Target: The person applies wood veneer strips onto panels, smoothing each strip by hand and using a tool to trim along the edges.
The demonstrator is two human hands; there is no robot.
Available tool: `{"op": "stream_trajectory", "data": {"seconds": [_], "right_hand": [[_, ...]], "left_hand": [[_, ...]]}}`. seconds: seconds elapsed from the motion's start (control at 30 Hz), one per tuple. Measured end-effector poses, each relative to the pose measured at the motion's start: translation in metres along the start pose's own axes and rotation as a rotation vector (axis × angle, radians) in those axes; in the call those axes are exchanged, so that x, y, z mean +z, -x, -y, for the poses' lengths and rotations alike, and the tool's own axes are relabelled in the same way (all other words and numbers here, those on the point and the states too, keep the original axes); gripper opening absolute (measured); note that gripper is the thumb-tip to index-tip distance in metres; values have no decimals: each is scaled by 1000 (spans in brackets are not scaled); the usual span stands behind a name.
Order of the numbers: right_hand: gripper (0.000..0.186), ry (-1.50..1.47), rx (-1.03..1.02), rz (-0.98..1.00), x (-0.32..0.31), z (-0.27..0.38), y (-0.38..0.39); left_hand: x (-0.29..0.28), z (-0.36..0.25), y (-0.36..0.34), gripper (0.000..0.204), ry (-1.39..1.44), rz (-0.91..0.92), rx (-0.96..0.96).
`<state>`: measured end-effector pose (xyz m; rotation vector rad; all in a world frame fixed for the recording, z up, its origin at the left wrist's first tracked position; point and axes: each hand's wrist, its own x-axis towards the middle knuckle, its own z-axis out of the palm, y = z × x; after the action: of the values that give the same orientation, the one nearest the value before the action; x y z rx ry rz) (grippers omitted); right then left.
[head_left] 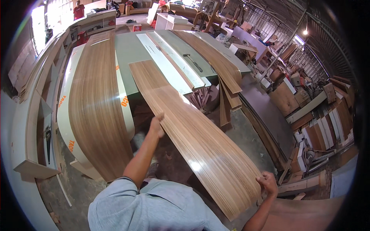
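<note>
A long wood-grain laminate sheet (200, 134) slants from the worktable down toward my right side, bowing at its near end. My left hand (157, 125) grips its left edge about midway, with part of the fingers hidden. At the near right edge, my right hand (268, 183) is closed on the same sheet. The sheet's far end overlaps the green-grey worktable (127, 48). To the left, a wider wood-grain sheet (96, 92) lies over a pale sheet with orange print, both curving down off the table's near edge.
A hammer (192, 62) rests on the table beside pale strips (165, 57). More wood-grain strips (216, 57) hang over the right side. A white cabinet frame (32, 127) with a handsaw (48, 144) stands left. Stacked offcuts (327, 127) fill the right. A person in red (78, 11) stands far off.
</note>
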<state>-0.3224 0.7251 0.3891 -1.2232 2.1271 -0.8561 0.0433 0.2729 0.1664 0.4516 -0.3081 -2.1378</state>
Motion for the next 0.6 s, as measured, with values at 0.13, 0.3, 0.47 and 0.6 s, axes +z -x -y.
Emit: {"op": "stream_trajectory", "data": {"seconds": [0.13, 0.3, 0.47, 0.6], "right_hand": [[29, -9, 212, 12, -26, -6, 4], [29, 57, 559, -12, -40, -29, 4], [31, 92, 687, -15, -30, -25, -15], [20, -52, 811, 10, -36, -50, -11]], "left_hand": [[-27, -53, -90, 50, -8, -61, 85], [-34, -93, -151, 50, -120, -107, 52], [-51, -110, -169, 48, -176, -260, 10], [-41, -95, -172, 49, -124, -166, 5]]}}
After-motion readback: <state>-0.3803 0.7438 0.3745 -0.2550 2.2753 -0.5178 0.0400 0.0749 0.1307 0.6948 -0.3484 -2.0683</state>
